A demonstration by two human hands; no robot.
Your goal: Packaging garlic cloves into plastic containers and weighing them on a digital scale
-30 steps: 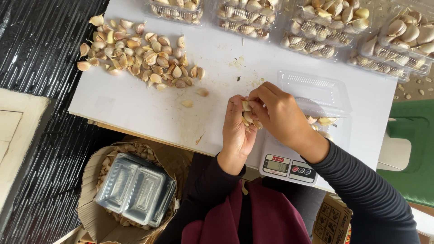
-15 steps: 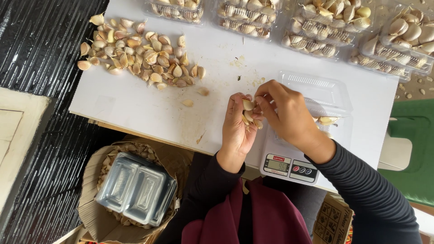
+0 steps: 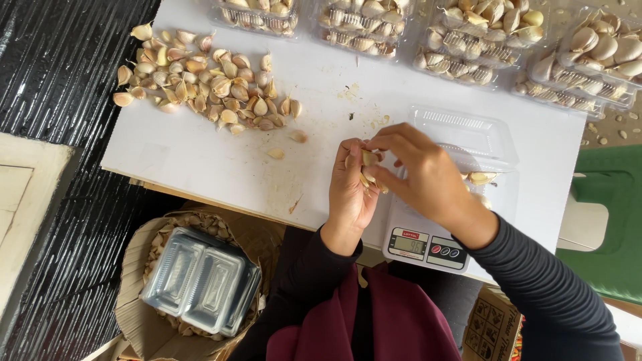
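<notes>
My left hand (image 3: 353, 194) is cupped around a few garlic cloves (image 3: 369, 160) just left of a small white kitchen scale (image 3: 428, 246). The fingers of my right hand (image 3: 418, 175) pinch one of those cloves from above. An open clear plastic box (image 3: 468, 137) sits on the scale under my right hand, with a few cloves (image 3: 483, 178) inside it. A loose pile of unpeeled garlic cloves (image 3: 204, 83) lies on the white table (image 3: 200, 157) at the far left.
Several clear boxes filled with garlic (image 3: 461, 40) line the table's far edge. Below the table at the left, a brown paper sack (image 3: 137, 267) holds garlic and a stack of empty clear boxes (image 3: 200, 281). A green stool (image 3: 605, 234) stands at the right.
My hands stay together by the scale. The right hand's fingers have shifted slightly over the cloves held in the left hand.
</notes>
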